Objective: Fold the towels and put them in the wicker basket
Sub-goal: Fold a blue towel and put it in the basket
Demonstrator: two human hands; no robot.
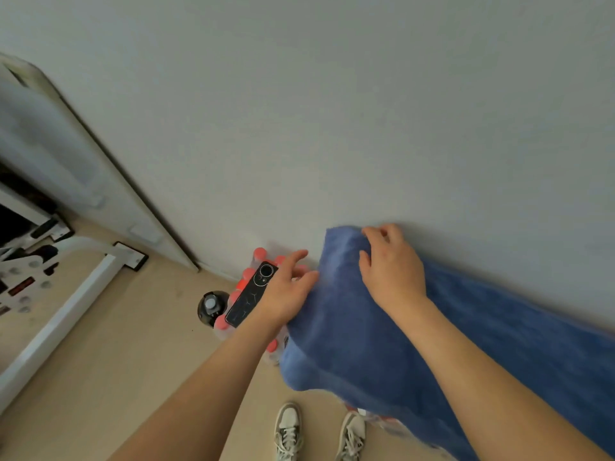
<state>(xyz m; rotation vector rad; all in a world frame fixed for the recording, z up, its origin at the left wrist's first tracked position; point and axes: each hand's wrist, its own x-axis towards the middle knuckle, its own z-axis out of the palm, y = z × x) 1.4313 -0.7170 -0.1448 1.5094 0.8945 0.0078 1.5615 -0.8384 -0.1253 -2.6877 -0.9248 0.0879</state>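
One blue towel: spread out and draped over a pack of red-capped bottles against the wall, running off to the near right. No crease that I would call a fold.
Right hand: up on the towel's far left corner, fingers curled over the edge where cloth meets wall. That reads as a grasp on the towel.
Left hand: fingers straight and spread, relaxed, with the fingertips touching the towel's left edge. It holds nothing and is planted over the bottle pack.
Black phone: lying on the bottle caps, just left of the towel and just beside the left hand. It looks likely to get nudged if the cloth is dragged that way.
Wicker basket: not in view, so I cannot tell where it stands or whether anything is in it.
Other towels: none showing apart from this blue one. How many there are in all, I cannot tell.
Done so far: by my reading nothing, since the only towel on show is unfolded and nowhere near a basket.
Step in hand: looks like taking hold of the far corner, either to lift the towel off the bottles or to bring that end over for a first fold.
Left to do: fold this towel, carry it to the basket, and deal with any others.
Floor: a dark bottle with a grey cap stands just left of the pack. A pair of sneakers is at the near edge.
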